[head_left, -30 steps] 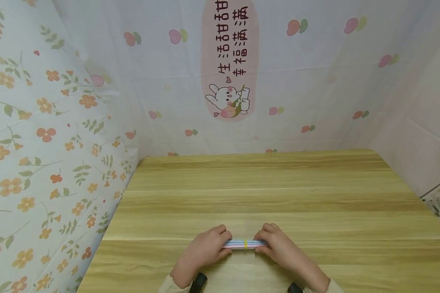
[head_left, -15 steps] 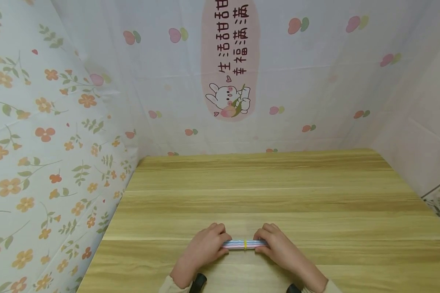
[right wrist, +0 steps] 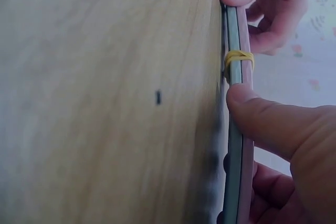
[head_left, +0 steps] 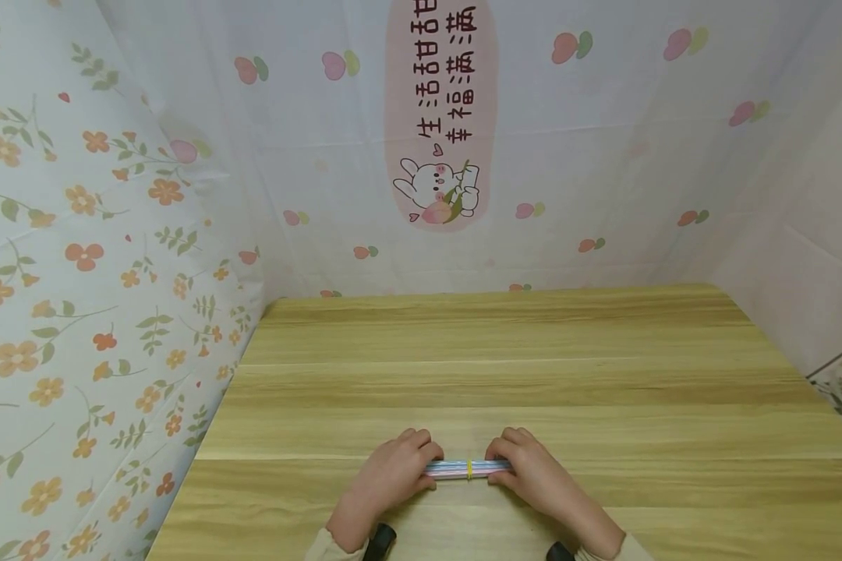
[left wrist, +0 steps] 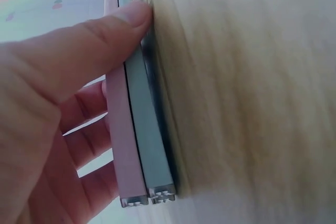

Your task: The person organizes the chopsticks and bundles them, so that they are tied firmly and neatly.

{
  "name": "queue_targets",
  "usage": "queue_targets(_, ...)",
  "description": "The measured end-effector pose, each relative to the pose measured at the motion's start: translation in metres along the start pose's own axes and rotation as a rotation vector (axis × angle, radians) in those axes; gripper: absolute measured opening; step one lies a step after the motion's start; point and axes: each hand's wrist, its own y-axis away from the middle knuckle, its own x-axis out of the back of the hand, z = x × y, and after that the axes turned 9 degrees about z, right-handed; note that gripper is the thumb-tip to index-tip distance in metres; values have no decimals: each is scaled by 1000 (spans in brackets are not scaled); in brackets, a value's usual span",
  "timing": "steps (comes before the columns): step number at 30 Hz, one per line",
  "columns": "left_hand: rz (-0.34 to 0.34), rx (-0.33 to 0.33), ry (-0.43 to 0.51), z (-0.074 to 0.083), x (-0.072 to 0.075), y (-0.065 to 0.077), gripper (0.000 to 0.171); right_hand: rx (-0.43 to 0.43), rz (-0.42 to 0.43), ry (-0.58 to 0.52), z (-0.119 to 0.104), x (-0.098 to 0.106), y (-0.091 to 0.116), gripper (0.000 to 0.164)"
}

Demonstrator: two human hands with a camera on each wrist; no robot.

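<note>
A bundle of slim pastel strips [head_left: 454, 470], pink and pale blue-green, lies crosswise at the near part of the table. A yellow rubber band [head_left: 469, 469] is wound round it, right of its middle. My left hand [head_left: 393, 474] pinches the left end, thumb on the near side and fingers behind. The right hand [head_left: 536, 474] grips the other end the same way. In the left wrist view the strips [left wrist: 149, 135] end in small metallic tips. Small dark round bumps [right wrist: 227, 163] show along the bundle's edge in the right wrist view.
The wood-grain table [head_left: 505, 351] reaches back to a white printed cloth [head_left: 603, 171]. A floral cloth [head_left: 112, 312] hangs along the left side. Black wrist straps [head_left: 380, 541] sit below both hands. A short dark mark [right wrist: 158, 97] shows on the tabletop.
The left fingers shift very slightly along the bundle's left end, the thumb a little further left. Otherwise both hands and the bundle stay in place.
</note>
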Motion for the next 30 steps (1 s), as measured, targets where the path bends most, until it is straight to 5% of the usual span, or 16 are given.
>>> queue_targets(16,-12,28,26,-3,-2,2,31,-13,-10,65,1,1,1,21)
queue_targets(30,12,101,115,-15,3,19,34,-21,10,139,12,16,13,22)
